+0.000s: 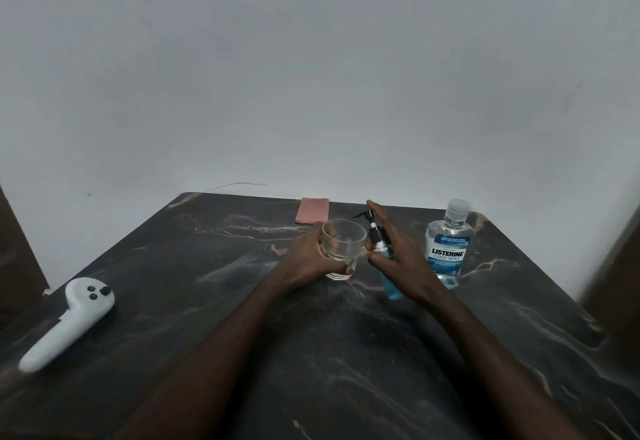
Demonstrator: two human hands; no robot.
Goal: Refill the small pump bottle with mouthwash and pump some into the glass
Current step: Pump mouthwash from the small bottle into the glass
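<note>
Looking down from the head view, the left hand [308, 261] grips the glass [343, 249] near the middle of the table [207, 301], towards its back edge. The thumb is curled round the near side at the base and the fingers wrap the far wall. The right hand [398, 259] holds the small pump bottle [378, 237] just right of the glass. The thumb pinches its neck, the other fingers seem to close behind it, and the index finger [375, 209] lies straight over the pump head. The bottle leans, its blue-filled base lifted towards the person and its spout aimed left at the rim.

I judge the main risk to be aim. The spout looks level with the rim, perhaps just short of it, so a hard press could send mouthwash down the outside wall or onto the table. A press on a leaning bottle could also twist it in the pinch.

The capped mouthwash bottle [450, 249] stands near the back right corner. A pink cloth [312, 210] lies at the back edge, and a white controller [69, 321] lies by the left edge.
</note>
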